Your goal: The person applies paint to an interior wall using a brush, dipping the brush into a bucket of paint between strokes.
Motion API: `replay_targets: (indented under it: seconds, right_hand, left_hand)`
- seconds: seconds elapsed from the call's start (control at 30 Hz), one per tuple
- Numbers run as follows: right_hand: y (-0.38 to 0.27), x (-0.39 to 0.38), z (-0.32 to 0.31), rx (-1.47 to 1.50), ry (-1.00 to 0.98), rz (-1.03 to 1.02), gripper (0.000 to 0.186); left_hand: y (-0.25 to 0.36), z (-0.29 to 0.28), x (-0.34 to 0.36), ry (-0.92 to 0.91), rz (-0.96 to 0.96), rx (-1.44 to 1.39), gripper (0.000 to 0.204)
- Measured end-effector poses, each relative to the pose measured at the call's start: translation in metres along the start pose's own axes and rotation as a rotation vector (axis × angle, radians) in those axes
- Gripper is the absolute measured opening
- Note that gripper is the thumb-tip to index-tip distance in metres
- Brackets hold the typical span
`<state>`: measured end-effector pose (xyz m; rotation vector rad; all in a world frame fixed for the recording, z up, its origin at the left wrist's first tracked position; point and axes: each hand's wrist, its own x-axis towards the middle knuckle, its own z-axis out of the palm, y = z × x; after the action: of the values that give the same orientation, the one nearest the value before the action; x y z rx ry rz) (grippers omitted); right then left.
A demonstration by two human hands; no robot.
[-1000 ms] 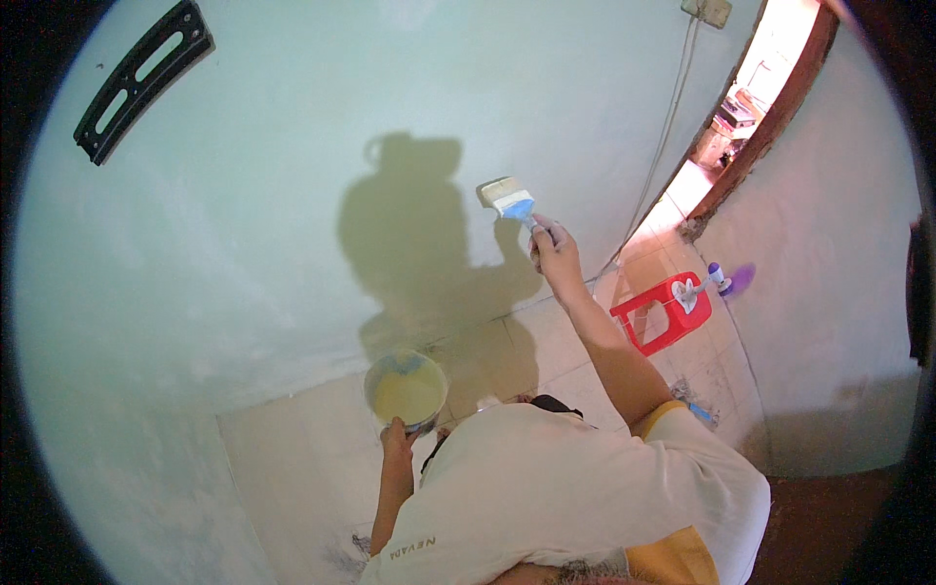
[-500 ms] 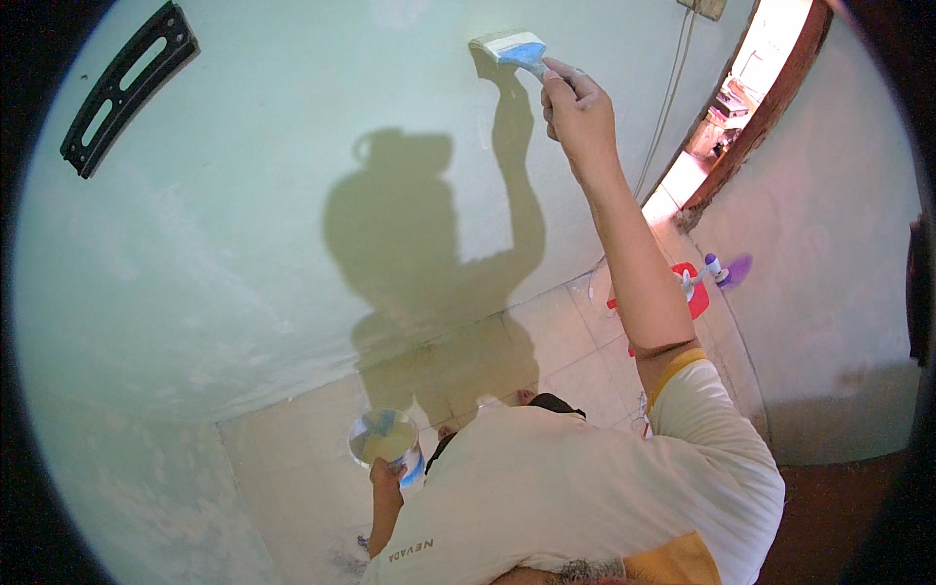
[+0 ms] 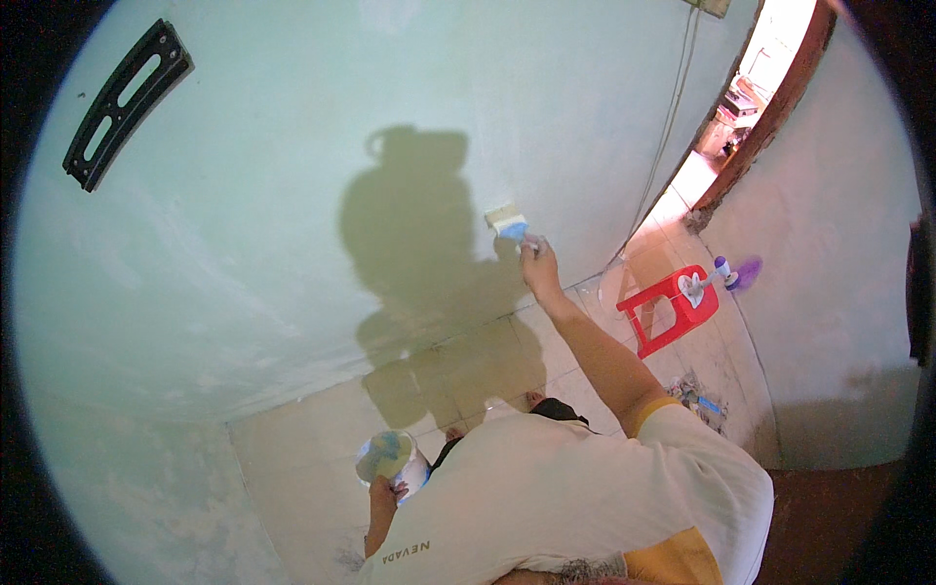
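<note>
My right hand (image 3: 539,265) is closed around the handle of a wide paintbrush (image 3: 508,225). The brush has pale bristles and a blue and white body, and its tip lies against the pale green wall (image 3: 244,146). Down at my left side, my left hand (image 3: 386,487) grips the rim of a white and blue paint bucket (image 3: 414,472). Pale yellowish paint shows inside the bucket, with blue on its inner wall. My shadow falls on the wall just left of the brush.
A black slotted bracket (image 3: 127,105) is fixed high on the left wall. On the tiled floor (image 3: 292,458) to the right stands a red stool (image 3: 673,307) bearing a small purple fan (image 3: 743,274). Debris lies near the stool. Cables hang beside the doorway (image 3: 746,107).
My right hand has brought the paintbrush down the wall from high up to roughly mid-height. The red stool, partly hidden by my arm before, now shows fully. My left hand still holds the bucket.
</note>
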<state>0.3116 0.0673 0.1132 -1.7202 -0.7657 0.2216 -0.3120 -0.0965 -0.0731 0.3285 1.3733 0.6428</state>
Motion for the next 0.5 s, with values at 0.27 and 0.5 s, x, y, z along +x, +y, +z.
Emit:
replay_targets:
  seconds: [0.27, 0.5]
  right_hand:
    - [-0.268, 0.064, -0.089, 0.15, 0.02, -0.187, 0.035]
    - [-0.238, 0.074, -0.08, 0.16, 0.069, -0.316, 0.034]
  left_hand:
    - [0.014, 0.034, 0.004, 0.17, 0.335, 0.228, 0.041]
    - [0.061, 0.103, 0.005, 0.35, 0.318, -0.021, 0.045]
